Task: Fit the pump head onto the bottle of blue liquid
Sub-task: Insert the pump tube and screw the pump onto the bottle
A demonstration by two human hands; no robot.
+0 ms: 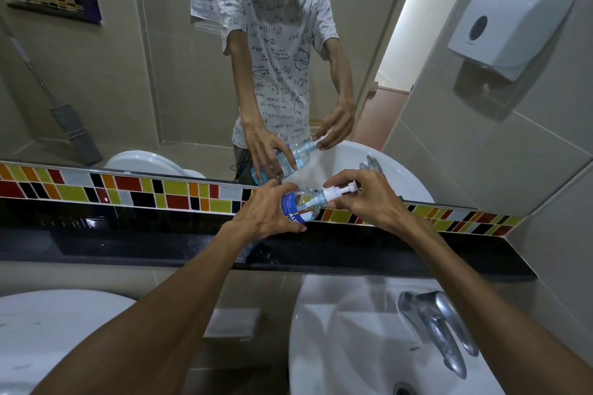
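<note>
bottle (pixel 301 207) blue label, partial white letters "Also"

We see dim, greenish indoor light, brightest at a doorway strip reflected in the mirror (pixel 394 42). Wide-angle bending curves the edges. The faucet (pixel 439 330) looks smeared, perhaps by motion blur.

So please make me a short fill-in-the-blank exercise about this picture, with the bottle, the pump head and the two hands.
1. The left hand holds the body of the bottle, which is tilted with its neck toward the person's ____ side.
2. The right hand has its grip on the white ____ at the bottle's neck.
3. Below the hands, a metal tap stands on a white ____.

Missing words: right; pump head; sink
</note>
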